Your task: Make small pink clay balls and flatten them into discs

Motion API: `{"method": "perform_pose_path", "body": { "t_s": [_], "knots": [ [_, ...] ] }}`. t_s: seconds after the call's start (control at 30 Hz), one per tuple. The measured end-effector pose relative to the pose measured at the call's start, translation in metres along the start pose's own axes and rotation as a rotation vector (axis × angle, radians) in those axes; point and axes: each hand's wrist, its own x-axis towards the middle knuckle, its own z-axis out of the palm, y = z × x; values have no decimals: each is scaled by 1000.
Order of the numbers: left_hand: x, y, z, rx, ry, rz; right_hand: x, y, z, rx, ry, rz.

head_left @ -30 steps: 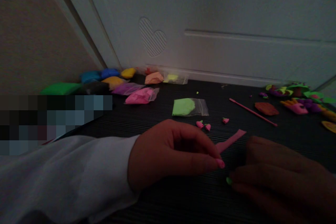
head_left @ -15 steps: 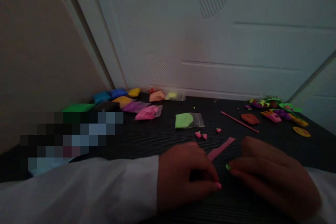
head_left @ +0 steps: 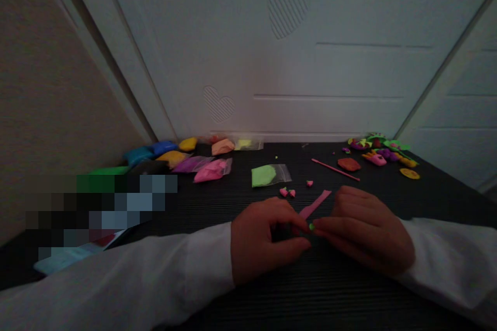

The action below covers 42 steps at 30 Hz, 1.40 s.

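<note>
My left hand (head_left: pixel 264 238) rests on the dark ribbed surface (head_left: pixel 240 201) with its fingers curled in a pinch. My right hand (head_left: pixel 365 230) lies beside it, fingertips pressed on a tiny green clay bit (head_left: pixel 311 226). The two hands' fingertips meet at the near end of a flat pink clay strip (head_left: pixel 316 202), which runs away to the upper right. What the left fingers pinch is hidden. Just beyond the strip lie three small pink clay pieces (head_left: pixel 288 193).
A bag of light green clay (head_left: pixel 267 174) lies behind the hands. Several coloured clay bags (head_left: pixel 182 158) sit at the back left by a white door (head_left: pixel 272 51). A pink stick (head_left: pixel 334 169) and finished clay shapes (head_left: pixel 380 152) lie at the back right.
The view has tilted up and pulled back. My two hands have drawn together until their fingertips meet over the near end of the pink strip.
</note>
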Motion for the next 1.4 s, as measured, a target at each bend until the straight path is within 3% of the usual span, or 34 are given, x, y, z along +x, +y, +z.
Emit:
{"method": "perform_pose_path", "body": {
  "t_s": [0.47,0.9,1.4],
  "knots": [
    [-1,0,-4,-234,-61,-203,6,-9,3,11,11,8],
    [0,-2,-3,-239,-20,-155,9,-19,1,43,19,151],
    [-1,-1,-3,-238,-9,-135,10,-20,-1,83,17,182]
  ]
}}
